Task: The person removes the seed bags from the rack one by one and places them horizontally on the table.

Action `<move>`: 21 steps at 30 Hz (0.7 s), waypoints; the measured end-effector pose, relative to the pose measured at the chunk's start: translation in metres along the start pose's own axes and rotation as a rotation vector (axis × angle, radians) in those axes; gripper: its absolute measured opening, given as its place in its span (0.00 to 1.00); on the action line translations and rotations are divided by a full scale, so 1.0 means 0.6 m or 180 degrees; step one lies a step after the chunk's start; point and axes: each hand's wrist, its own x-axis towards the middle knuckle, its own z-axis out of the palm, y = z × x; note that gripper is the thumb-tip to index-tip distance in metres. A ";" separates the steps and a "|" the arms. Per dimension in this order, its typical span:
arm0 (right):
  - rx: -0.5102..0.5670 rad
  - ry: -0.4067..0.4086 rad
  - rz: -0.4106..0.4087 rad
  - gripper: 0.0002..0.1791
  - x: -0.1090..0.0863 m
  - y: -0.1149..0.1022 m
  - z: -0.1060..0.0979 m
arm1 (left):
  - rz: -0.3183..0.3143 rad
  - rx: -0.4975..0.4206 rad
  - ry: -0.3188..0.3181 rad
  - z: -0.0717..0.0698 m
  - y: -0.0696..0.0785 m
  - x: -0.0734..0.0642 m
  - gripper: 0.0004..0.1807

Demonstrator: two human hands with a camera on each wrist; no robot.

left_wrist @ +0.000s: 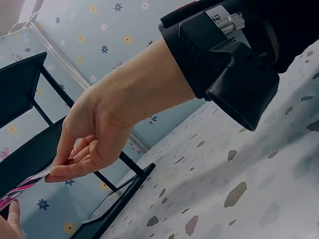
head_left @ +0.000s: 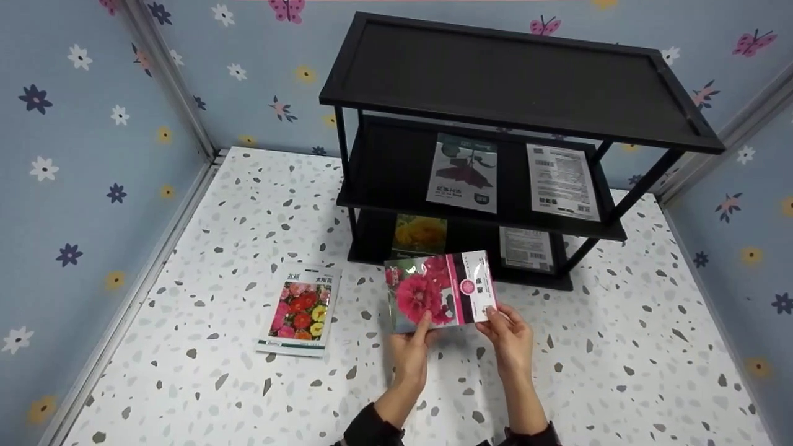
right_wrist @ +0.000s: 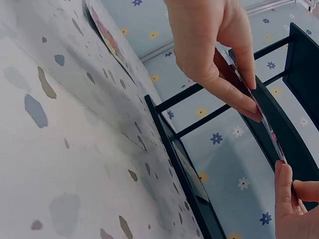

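Observation:
A seed packet [head_left: 427,282] with a large pink flower and a white end panel is held sideways in front of the rack. My left hand [head_left: 410,359] pinches its lower left edge, thumb on the printed face. At the white end, my right hand [head_left: 511,344] grips the lower right corner between thumb and fingers. Both wrist views show the packet thin and nearly edge-on; in the right wrist view the left hand's fingers [right_wrist: 234,94] lie along it. A second seed packet [head_left: 298,313], with red, pink and yellow flowers, lies on the speckled table to the left.
A black three-level rack [head_left: 514,80] stands at the back. Its middle shelf bears a grey packet [head_left: 461,173] and a packet back side up [head_left: 562,181]. On the bottom shelf lie a yellow-flower packet [head_left: 421,233] and another text-side-up packet [head_left: 526,249]. Patterned walls enclose the table.

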 end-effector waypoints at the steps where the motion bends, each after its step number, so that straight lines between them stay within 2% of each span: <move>1: -0.0023 -0.0048 0.0017 0.07 0.000 -0.001 -0.001 | -0.0041 0.0010 0.0037 0.007 0.012 -0.002 0.24; 3: -0.0158 -0.0205 0.0050 0.09 0.001 -0.005 -0.003 | -0.0168 0.0022 0.0095 0.011 0.028 -0.001 0.22; 6: -0.0497 -0.0514 0.0111 0.13 0.006 -0.016 -0.009 | -0.0478 0.0130 0.0195 0.010 0.053 0.005 0.20; 10: -0.1010 -0.0856 0.0225 0.18 0.018 -0.038 -0.019 | -0.0938 0.0501 0.0183 0.000 0.080 0.018 0.20; 14: -0.1224 -0.1021 0.0377 0.18 0.032 -0.056 -0.026 | -0.1226 0.0828 -0.0095 -0.017 0.097 0.030 0.20; 17: -0.1259 -0.1054 0.0486 0.16 0.038 -0.068 -0.025 | -0.1259 0.0955 -0.0415 -0.029 0.108 0.036 0.21; 21: -0.1293 -0.1042 0.0452 0.15 0.043 -0.071 -0.030 | -0.1245 0.1014 -0.0755 -0.037 0.125 0.042 0.24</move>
